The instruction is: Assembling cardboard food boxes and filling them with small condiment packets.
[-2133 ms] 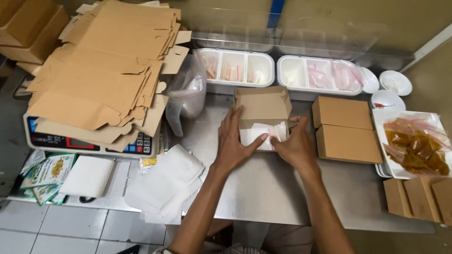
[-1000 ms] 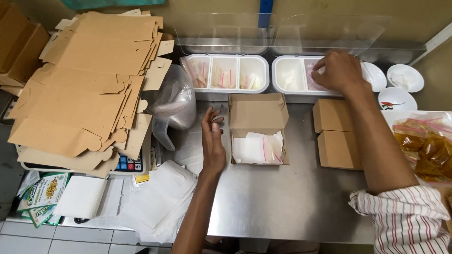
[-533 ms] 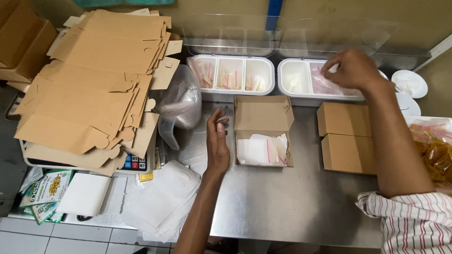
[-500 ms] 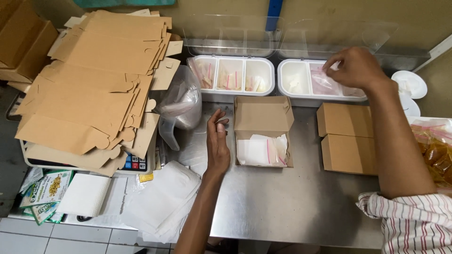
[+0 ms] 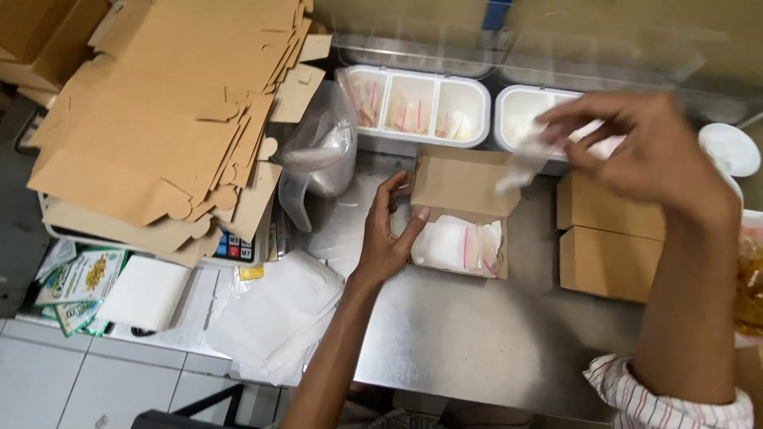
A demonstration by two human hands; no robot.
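at centre frame the left hand steadies an open cardboard box while the right hand, upper right, pinches a small sachet (light, limp, likely best held by its edge).

- The open box is brown cardboard, matt and slightly rough.
- The flat box blanks are the same matt cardboard.
- The table is brushed metal with a dull shine.
- The two compartment trays are white plastic, smooth.
- The small packet in the right hand looks like thin clear plastic, glossy.
- The sheets at the table edge are white matt paper.
- The bag is soft, glossy clear plastic.
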